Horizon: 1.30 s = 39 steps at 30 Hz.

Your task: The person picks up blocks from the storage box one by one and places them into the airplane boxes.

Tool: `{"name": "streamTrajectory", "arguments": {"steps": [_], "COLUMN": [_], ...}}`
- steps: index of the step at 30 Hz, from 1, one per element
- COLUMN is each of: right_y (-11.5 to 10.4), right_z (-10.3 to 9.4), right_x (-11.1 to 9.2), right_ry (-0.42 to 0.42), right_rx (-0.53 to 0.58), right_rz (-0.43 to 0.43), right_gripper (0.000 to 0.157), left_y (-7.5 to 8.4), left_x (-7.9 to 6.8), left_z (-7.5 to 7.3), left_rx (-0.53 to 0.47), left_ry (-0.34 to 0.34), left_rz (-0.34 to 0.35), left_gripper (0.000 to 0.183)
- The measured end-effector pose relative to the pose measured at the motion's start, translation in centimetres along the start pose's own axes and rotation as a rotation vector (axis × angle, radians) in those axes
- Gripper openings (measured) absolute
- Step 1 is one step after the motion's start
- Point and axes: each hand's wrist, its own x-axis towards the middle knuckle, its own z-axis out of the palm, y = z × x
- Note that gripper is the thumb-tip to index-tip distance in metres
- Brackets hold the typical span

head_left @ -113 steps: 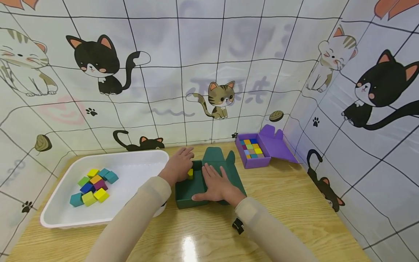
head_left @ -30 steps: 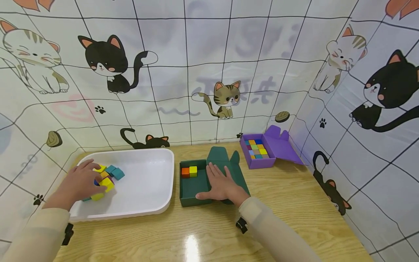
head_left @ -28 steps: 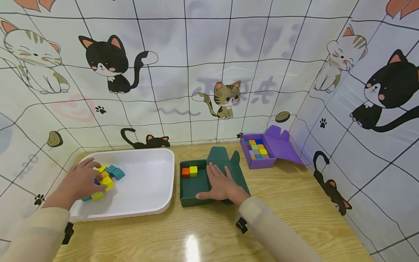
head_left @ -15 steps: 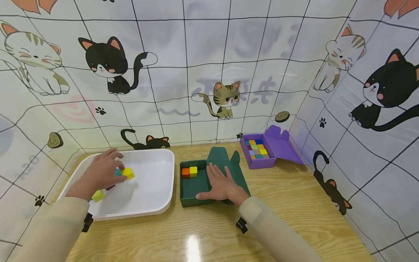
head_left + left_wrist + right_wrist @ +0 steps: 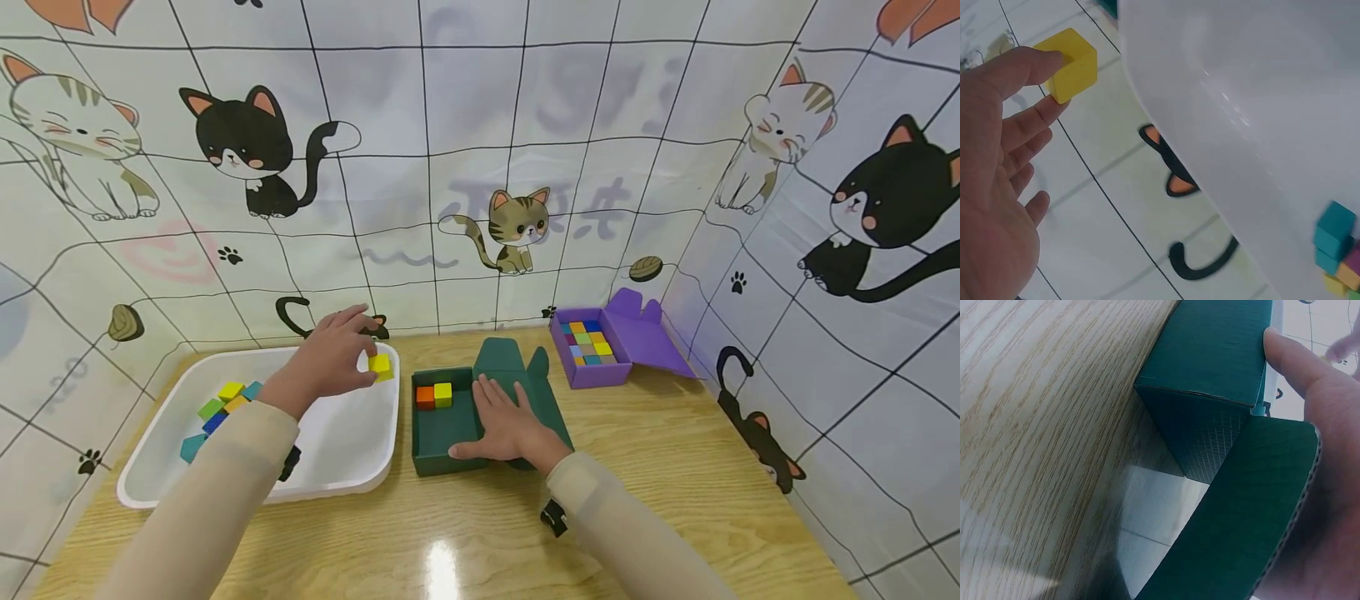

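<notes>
Between thumb and fingertips my left hand (image 5: 330, 357) pinches a yellow cube (image 5: 381, 367), held over the right end of the white tray (image 5: 333, 475). The left wrist view shows that yellow cube (image 5: 1072, 65) close up, its faces plain. My right hand (image 5: 504, 423) lies spread on the open lid of the green cardboard box (image 5: 450, 461), thumb reaching to the box's near wall. Inside the box, an orange-red cube (image 5: 425, 397) and a yellow-green cube (image 5: 443, 395) sit side by side at the back left.
Several coloured cubes (image 5: 215, 422) lie at the tray's left, partly hidden by my left sleeve. At the back right stands a purple box (image 5: 592, 377), lid open, filled with coloured cubes. A cat-printed sheet (image 5: 480, 125) rises behind the wooden table (image 5: 675, 483).
The orange-red and yellow-green cubes now show in the green box. My left hand has picked a yellow cube from the pile and carried it right. My right hand stays on the lid.
</notes>
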Motion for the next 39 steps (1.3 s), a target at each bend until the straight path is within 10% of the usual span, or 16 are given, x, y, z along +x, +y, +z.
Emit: {"name": "streamTrajectory", "arguments": {"steps": [19, 39], "right_y": [0.1, 0.0], "right_z": [0.2, 0.1], "right_x": [0.4, 0.3], "right_ry": [-0.017, -0.015], "right_rx": [-0.031, -0.012], "right_rz": [0.036, 0.02], "right_gripper": [0.112, 0.11], "left_y": [6.4, 8.5], "left_x": [6.9, 8.6], "left_z": [2.8, 5.9], "left_rx": [0.093, 0.105], "left_ry": [-0.138, -0.285], "left_rz": [0.082, 0.106], "left_gripper": [0.029, 0.027]}}
